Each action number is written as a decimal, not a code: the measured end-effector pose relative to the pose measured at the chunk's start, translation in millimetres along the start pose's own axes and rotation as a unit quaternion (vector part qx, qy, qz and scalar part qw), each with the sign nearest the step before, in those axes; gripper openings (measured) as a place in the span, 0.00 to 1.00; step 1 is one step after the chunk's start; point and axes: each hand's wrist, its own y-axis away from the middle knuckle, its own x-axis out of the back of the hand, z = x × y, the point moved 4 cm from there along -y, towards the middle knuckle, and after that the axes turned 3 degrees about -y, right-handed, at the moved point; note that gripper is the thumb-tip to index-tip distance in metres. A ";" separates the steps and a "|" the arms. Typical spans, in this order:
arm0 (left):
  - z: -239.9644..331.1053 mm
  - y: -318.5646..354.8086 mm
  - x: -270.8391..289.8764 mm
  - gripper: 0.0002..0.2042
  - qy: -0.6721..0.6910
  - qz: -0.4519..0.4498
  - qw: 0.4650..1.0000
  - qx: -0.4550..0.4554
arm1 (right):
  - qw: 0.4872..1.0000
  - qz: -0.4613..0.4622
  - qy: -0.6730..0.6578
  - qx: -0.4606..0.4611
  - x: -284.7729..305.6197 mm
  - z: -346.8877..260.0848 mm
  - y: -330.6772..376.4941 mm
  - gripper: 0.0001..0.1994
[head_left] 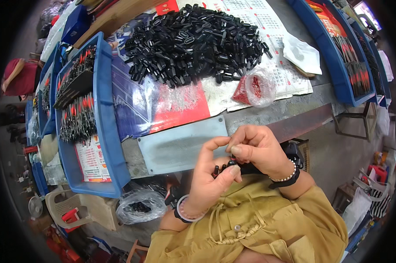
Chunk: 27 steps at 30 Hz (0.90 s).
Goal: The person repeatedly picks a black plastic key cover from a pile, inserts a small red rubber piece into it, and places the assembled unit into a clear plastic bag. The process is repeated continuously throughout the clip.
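Just past the table's near edge, both hands meet in front of my body. My left hand (210, 170) is curled around several small black pieces (216, 170), with their ends showing between thumb and fingers. One dark piece (232, 161) stands at its thumb and fingertip. My right hand (258, 148) pinches thumb against forefinger right above that piece; whatever lies between those fingertips is too small to make out. Beyond the hands, a large heap of glossy black plastic pieces (184, 48) covers printed sheets on the table. A clear plastic bag (260, 87) with tiny red parts sits at the heap's near right.
A pale metal plate (180, 142) is fixed at the table's near edge. Blue trays (112, 114) of black-and-red parts stand on the left, and another blue tray (333, 57) is at the right. A clear bag (142, 206) hangs low beside a beige plastic chair (82, 209).
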 end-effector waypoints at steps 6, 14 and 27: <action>11.8 -3.6 9.5 0.25 -0.017 -0.033 0.998 0.058 | 0.994 -0.030 0.096 0.042 -7.4 -8.8 0.9 0.06; 58.9 -16.1 49.5 0.16 0.198 0.144 0.970 0.012 | 0.990 0.014 0.121 0.068 6.6 -18.0 8.8 0.06; 140.0 -92.1 97.8 0.12 -0.643 0.378 0.640 -0.186 | 0.985 -0.053 0.143 0.083 12.5 -16.9 31.2 0.05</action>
